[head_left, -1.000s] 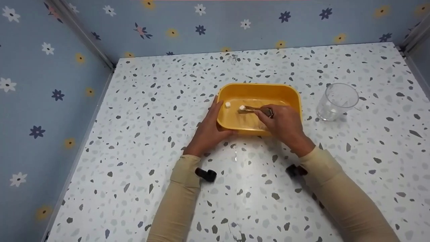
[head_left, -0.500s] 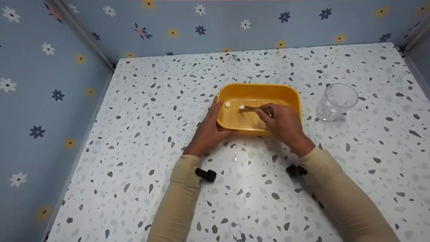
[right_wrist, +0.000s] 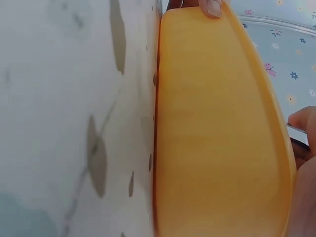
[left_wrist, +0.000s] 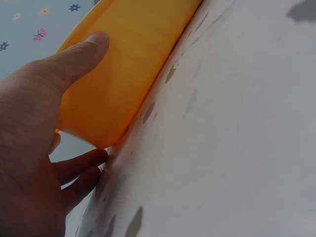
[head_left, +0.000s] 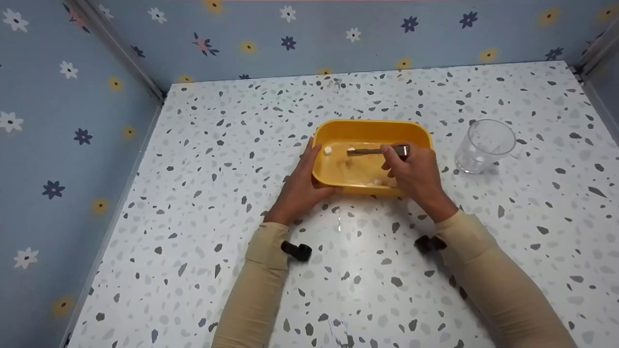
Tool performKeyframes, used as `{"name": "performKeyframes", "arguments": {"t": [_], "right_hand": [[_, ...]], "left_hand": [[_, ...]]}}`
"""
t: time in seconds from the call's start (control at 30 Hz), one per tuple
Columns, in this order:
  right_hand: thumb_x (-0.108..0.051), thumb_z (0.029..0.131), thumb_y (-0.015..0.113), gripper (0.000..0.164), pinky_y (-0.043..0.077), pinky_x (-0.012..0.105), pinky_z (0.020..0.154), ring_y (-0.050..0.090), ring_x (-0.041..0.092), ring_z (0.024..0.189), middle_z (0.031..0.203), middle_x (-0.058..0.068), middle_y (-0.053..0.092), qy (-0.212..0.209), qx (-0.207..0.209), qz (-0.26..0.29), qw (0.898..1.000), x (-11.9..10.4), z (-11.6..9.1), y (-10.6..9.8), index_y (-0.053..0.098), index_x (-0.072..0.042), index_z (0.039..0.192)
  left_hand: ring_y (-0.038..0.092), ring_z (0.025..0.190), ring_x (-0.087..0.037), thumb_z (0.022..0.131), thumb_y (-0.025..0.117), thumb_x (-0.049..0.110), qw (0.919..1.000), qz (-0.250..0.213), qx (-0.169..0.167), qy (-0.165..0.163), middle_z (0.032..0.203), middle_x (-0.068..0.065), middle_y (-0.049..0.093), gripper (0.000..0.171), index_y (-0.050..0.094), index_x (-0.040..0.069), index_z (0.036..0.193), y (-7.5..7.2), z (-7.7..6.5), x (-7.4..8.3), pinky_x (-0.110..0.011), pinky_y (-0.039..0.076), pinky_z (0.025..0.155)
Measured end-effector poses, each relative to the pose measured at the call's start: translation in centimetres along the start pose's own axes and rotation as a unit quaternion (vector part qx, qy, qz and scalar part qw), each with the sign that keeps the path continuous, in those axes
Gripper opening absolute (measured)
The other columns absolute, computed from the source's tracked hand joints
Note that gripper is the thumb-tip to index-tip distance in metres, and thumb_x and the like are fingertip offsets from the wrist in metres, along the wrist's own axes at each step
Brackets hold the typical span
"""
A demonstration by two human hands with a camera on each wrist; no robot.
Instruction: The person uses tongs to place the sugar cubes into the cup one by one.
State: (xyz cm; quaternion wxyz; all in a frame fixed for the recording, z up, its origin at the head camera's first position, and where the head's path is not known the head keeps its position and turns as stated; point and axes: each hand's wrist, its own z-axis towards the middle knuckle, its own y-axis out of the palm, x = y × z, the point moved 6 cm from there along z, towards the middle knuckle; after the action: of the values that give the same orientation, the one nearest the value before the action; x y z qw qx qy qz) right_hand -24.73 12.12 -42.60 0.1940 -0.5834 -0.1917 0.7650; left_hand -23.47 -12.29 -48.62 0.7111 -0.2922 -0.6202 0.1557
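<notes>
Probably light, crushable; squeeze white cube (head_left: 351, 150) softly, mid-sides. Your right hand (head_left: 419, 170) pinches tweezers (head_left: 370, 151), left hand (head_left: 302, 186) grips yellow tub (head_left: 372, 127).

A round-cornered yellow tub (head_left: 372, 130) sits upright on the worktop (head_left: 232, 166). Over its floor, metal tweezers (head_left: 368, 152) point left, a white cube (head_left: 351, 150) at their tips (partly hidden). A second white cube (head_left: 328, 151) rests near the left wall; blurry pale pieces (head_left: 377, 182) lie by the near wall.
</notes>
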Motion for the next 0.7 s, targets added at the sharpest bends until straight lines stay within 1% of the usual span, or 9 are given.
{"name": "performKeyframes", "arguments": {"t": [0.13, 0.2, 0.33, 0.43, 0.5, 0.6, 0.7], "right_hand": [[-0.043, 0.100, 0.058, 0.047, 0.051, 0.023, 0.052, 0.063, 0.018, 0.058, 0.071, 0.005, 0.070, 0.012, 0.024, 0.026, 0.999, 0.2, 0.0, -0.5, 0.070, 0.000, 0.085], [-0.045, 0.100, 0.058, 0.049, 0.051, 0.023, 0.052, 0.062, 0.019, 0.057, 0.070, 0.005, 0.069, 0.015, 0.035, 0.038, 0.999, 0.3, 0.0, -0.8, 0.068, -0.002, 0.079], [-0.047, 0.100, 0.058, 0.051, 0.051, 0.024, 0.053, 0.062, 0.020, 0.057, 0.069, 0.006, 0.069, 0.030, 0.043, 0.063, 0.997, 0.5, 0.1, -1.1, 0.067, -0.003, 0.075], [-0.046, 0.099, 0.058, 0.052, 0.053, 0.024, 0.055, 0.062, 0.021, 0.057, 0.070, 0.008, 0.069, 0.055, 0.042, 0.090, 0.994, 0.8, 0.2, -1.3, 0.068, -0.001, 0.077], [-0.045, 0.099, 0.059, 0.051, 0.054, 0.024, 0.056, 0.062, 0.021, 0.057, 0.072, 0.010, 0.069, 0.073, 0.041, 0.114, 0.990, 1.0, 0.3, -1.4, 0.069, 0.002, 0.082], [-0.045, 0.099, 0.060, 0.052, 0.054, 0.024, 0.056, 0.062, 0.021, 0.057, 0.074, 0.012, 0.069, 0.104, 0.040, 0.151, 0.982, 1.4, 0.3, -1.6, 0.068, 0.006, 0.090], [-0.045, 0.098, 0.062, 0.054, 0.054, 0.024, 0.056, 0.060, 0.020, 0.057, 0.077, 0.014, 0.069, 0.126, 0.040, 0.190, 0.973, 1.6, 0.4, -1.9, 0.068, 0.009, 0.097]], "left_hand": [[0.012, 0.149, -0.007, 0.078, 0.082, 0.051, 1.0000, -0.003, 0.002, -0.002, 0.168, 0.013, -0.003, 0.109, 0.014, 0.036, 0.161, 0.0, 0.0, 0.0, -0.037, 0.019, 0.120], [0.012, 0.149, -0.006, 0.077, 0.082, 0.055, 1.0000, -0.005, 0.005, -0.002, 0.168, 0.013, -0.002, 0.110, 0.013, 0.039, 0.161, 0.0, 0.0, -0.1, -0.037, 0.019, 0.120], [0.012, 0.149, -0.006, 0.075, 0.082, 0.056, 0.9999, -0.010, 0.008, -0.002, 0.167, 0.015, -0.003, 0.111, 0.012, 0.041, 0.160, 0.0, 0.0, -0.1, -0.038, 0.018, 0.120], [0.012, 0.149, -0.006, 0.076, 0.083, 0.053, 0.9999, -0.013, 0.006, -0.003, 0.167, 0.016, -0.003, 0.110, 0.012, 0.041, 0.160, 0.1, 0.0, -0.2, -0.038, 0.019, 0.120], [0.012, 0.149, -0.007, 0.077, 0.083, 0.052, 0.9999, -0.012, 0.005, -0.004, 0.167, 0.017, -0.004, 0.110, 0.012, 0.041, 0.160, 0.1, 0.0, -0.2, -0.038, 0.019, 0.120], [0.012, 0.149, -0.007, 0.077, 0.083, 0.053, 0.9999, -0.012, 0.004, -0.004, 0.166, 0.020, -0.005, 0.110, 0.012, 0.041, 0.160, 0.1, 0.1, -0.2, -0.038, 0.019, 0.120], [0.012, 0.150, -0.009, 0.076, 0.083, 0.055, 0.9999, -0.013, 0.005, -0.003, 0.165, 0.021, -0.005, 0.111, 0.012, 0.041, 0.160, 0.1, 0.1, -0.2, -0.039, 0.018, 0.120]]}}
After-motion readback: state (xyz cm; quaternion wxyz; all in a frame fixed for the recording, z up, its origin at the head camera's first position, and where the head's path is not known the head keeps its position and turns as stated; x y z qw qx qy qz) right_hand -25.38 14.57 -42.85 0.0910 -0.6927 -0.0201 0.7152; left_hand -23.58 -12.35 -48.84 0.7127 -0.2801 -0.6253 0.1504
